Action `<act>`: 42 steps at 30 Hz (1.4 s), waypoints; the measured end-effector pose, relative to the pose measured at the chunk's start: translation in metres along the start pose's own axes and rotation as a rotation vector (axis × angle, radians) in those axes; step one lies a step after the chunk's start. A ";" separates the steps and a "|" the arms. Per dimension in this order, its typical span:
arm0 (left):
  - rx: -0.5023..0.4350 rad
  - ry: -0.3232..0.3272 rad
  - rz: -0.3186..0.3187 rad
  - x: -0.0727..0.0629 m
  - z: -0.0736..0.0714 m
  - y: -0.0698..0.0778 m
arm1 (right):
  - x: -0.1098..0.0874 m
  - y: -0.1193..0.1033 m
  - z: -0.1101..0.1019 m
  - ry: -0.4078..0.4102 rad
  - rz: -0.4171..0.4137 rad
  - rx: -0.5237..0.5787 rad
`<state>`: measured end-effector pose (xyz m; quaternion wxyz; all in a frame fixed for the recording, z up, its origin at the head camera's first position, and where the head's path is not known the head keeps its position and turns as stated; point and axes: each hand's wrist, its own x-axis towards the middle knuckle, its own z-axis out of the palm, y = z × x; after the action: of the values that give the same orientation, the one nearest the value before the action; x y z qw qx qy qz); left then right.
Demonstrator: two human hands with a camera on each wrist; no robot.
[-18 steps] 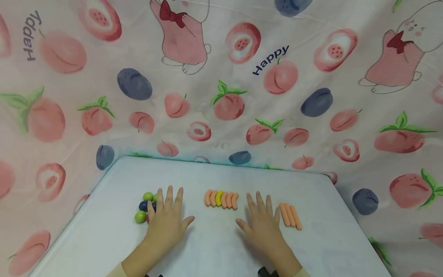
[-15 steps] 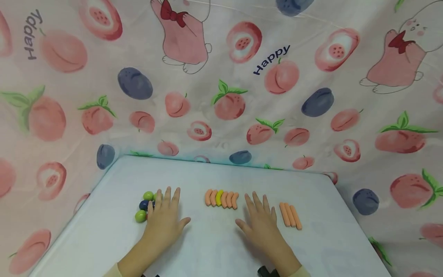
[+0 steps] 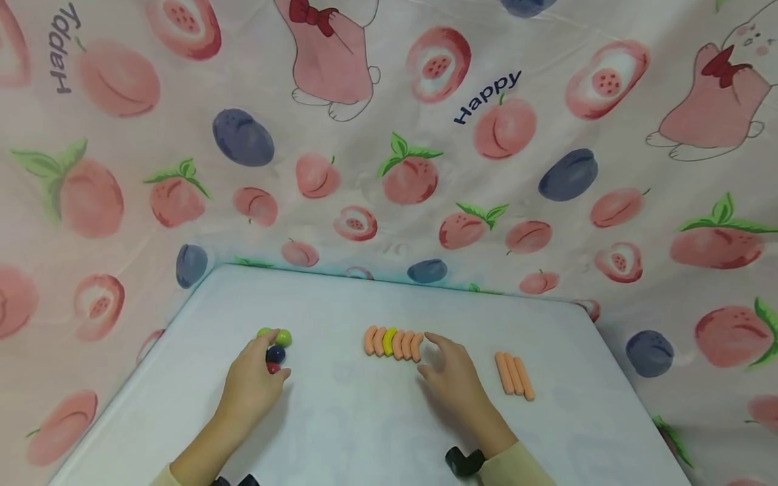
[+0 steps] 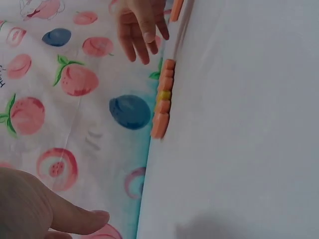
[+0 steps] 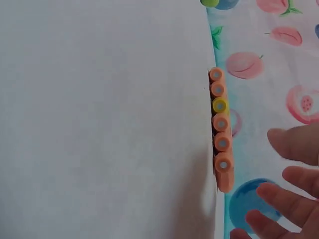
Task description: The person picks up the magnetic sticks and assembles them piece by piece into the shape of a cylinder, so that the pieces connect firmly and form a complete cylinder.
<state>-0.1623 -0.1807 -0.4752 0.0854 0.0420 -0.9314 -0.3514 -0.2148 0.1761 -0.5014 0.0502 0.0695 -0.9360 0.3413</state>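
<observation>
My left hand (image 3: 250,378) is over a cluster of small round balls at the left of the table, thumb held apart. A green ball (image 3: 283,338), a dark blue ball (image 3: 276,354) and a red ball (image 3: 273,368) show beside it; the hand hides the rest. Just right of the row's end, my right hand (image 3: 452,374) has its thumb and index finger parted, with nothing between them. That row holds several curved orange sausage-like pieces (image 3: 398,344) and one yellow banana-shaped piece (image 3: 390,342). Pale round ends of the row face the right wrist view.
Three straight orange sticks (image 3: 514,375) lie side by side at the right of the white table (image 3: 365,432). Behind and around it hangs a fruit-printed cloth (image 3: 352,148). Dark wrist devices (image 3: 464,462) show at the lower edge.
Both hands have gone from flat, spread fingers to bent ones. The left has moved left over the balls; the right has come close to the curved row. The head view has shifted slightly.
</observation>
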 end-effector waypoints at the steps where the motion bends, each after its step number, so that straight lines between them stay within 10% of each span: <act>1: -0.002 0.002 -0.003 0.000 -0.001 -0.001 | 0.003 0.000 0.001 0.008 0.016 0.017; 23: 0.056 -0.102 0.021 -0.009 0.013 -0.007 | 0.045 0.010 0.024 -0.023 0.188 0.082; 42: -0.072 -0.204 0.025 -0.001 0.033 0.010 | 0.028 0.019 0.005 0.013 0.211 0.088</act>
<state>-0.1678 -0.1513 -0.4930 -0.0040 -0.0088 -0.9224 -0.3860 -0.2456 0.1845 -0.5137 0.0169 -0.0295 -0.9218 0.3861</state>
